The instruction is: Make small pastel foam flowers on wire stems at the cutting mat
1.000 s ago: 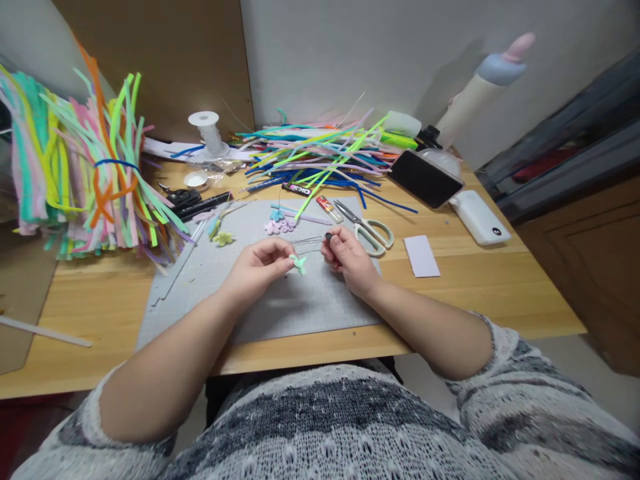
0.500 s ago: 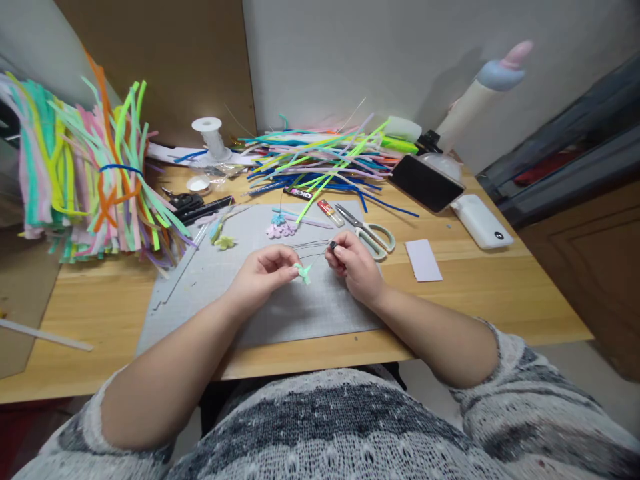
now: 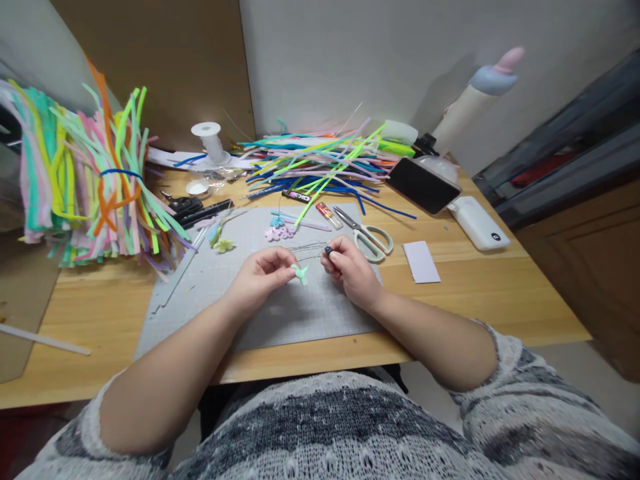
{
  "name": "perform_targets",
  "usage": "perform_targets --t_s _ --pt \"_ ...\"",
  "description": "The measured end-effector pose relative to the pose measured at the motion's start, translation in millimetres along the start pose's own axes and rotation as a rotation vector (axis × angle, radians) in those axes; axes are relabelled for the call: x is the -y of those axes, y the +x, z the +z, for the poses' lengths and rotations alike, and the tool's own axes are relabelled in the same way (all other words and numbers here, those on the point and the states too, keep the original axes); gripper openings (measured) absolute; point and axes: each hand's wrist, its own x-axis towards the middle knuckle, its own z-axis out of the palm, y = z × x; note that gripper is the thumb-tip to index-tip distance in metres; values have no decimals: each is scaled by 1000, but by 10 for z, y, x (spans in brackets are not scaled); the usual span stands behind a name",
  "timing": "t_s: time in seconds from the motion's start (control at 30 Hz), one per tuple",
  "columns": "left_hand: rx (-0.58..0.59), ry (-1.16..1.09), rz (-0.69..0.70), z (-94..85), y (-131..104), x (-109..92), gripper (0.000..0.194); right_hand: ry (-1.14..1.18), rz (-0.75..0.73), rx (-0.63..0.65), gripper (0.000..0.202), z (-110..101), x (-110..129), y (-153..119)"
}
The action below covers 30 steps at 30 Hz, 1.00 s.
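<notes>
My left hand (image 3: 267,270) pinches a small mint-green pipe-cleaner flower (image 3: 301,273) between thumb and fingertips above the grey cutting mat (image 3: 300,323). To its right, my right hand (image 3: 353,267) is closed around a small dark object (image 3: 328,251); only its black end shows, and its kind is hidden by the fingers. Thin dark wires (image 3: 310,247) lie on the mat behind and between the hands. Beyond them are lilac flowers (image 3: 280,232) and a blue flower (image 3: 277,222). A yellow-green flower (image 3: 223,246) lies farther left.
Scissors (image 3: 367,237) lie just past my right hand, near a red-labelled packet (image 3: 327,215). A heap of pipe cleaners (image 3: 320,167) spreads along the back. A large bundle of them (image 3: 100,180) stands left. A phone (image 3: 424,185), white power bank (image 3: 480,223) and white card (image 3: 421,261) are right.
My right hand has turned slightly and shifted a little left, showing more of the dark object's end. The green flower has tilted in my left fingers. The whole view has shifted slightly.
</notes>
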Motion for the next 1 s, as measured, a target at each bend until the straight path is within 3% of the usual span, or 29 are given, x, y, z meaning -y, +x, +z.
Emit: perform_targets --t_s 1.0 --pt "24 -17 -15 -8 -2 10 23 -26 6 76 19 82 36 -69"
